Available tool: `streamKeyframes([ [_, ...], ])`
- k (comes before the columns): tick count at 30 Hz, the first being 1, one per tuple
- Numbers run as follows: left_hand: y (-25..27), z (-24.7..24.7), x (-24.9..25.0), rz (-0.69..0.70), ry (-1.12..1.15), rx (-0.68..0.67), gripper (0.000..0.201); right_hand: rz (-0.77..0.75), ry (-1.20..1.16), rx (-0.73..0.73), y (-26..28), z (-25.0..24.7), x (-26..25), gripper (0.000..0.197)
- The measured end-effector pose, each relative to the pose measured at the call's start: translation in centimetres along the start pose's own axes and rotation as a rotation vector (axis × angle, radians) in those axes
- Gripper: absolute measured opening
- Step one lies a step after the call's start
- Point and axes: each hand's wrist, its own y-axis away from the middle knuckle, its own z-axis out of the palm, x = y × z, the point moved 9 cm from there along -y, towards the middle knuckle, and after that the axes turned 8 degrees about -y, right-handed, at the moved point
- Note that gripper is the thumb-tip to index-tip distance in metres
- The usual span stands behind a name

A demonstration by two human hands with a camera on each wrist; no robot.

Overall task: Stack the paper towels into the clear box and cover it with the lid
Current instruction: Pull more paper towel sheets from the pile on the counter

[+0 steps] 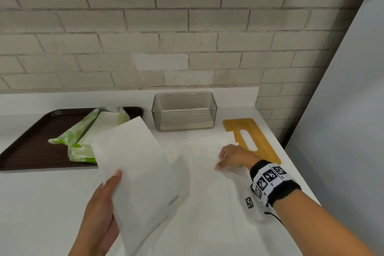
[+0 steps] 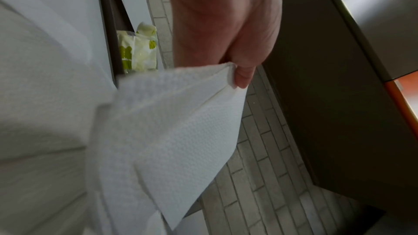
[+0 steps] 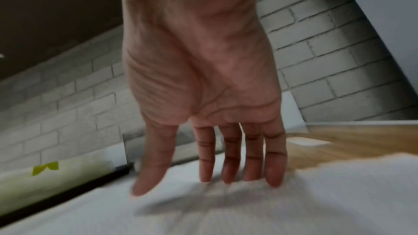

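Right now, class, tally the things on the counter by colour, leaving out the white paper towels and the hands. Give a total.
Brown: 1, the tray
Green: 1, the wrapper
Clear: 1, the box
Yellow wood: 1, the lid
Total: 4

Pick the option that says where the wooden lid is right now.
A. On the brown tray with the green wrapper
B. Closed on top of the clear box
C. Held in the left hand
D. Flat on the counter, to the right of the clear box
D: the wooden lid lies flat on the white counter, right of the open clear box, while the left hand holds a paper towel.
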Motion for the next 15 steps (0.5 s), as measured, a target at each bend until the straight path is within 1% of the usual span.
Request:
streamKeyframes([
  [1, 0.0, 0.1, -0.2, -0.009, -0.006, -0.001, 0.033, 0.02, 0.034, -0.015, 0.0, 0.6, 0.4, 0.049],
  [2, 0.0, 0.3, -0.3, -0.018, -0.009, -0.006, 0.032, 0.025, 0.046, -0.006, -0.2, 0.9, 0.7, 0.052],
  [3, 0.0, 0.3, -0.4, -0.026, -0.01, -0.007, 0.031, 0.031, 0.052, 0.001, -0.4, 1.2, 0.8, 0.05],
  [6, 0.1, 0.1, -0.8, -0.04, -0.001, 0.016, 0.032, 0.023, 0.001, 0.008, -0.9, 1.4, 0.8, 0.032],
  [9, 0.2, -0.2, -1.1, -0.058, 0.001, 0.016, 0.035, -0.046, -0.059, 0.091, -0.8, 0.6, 0.0, 0.033],
  [10, 0.2, -0.2, -1.2, -0.063, -0.003, 0.017, 0.034, -0.09, -0.119, 0.13, -0.5, 0.0, -0.5, 0.032],
  [12, 0.2, -0.3, -1.3, -0.071, -0.006, 0.018, 0.032, -0.208, -0.364, 0.154, 0.8, -1.1, -1.8, 0.03],
  [13, 0.1, -0.4, -1.3, -0.074, -0.004, 0.021, 0.031, -0.27, -0.502, 0.124, 1.8, -1.5, -2.7, 0.028],
  [15, 0.0, -0.7, -1.4, -0.082, -0.001, 0.035, 0.032, -0.366, -0.759, 0.02, 4.1, -1.9, -4.5, 0.022],
])
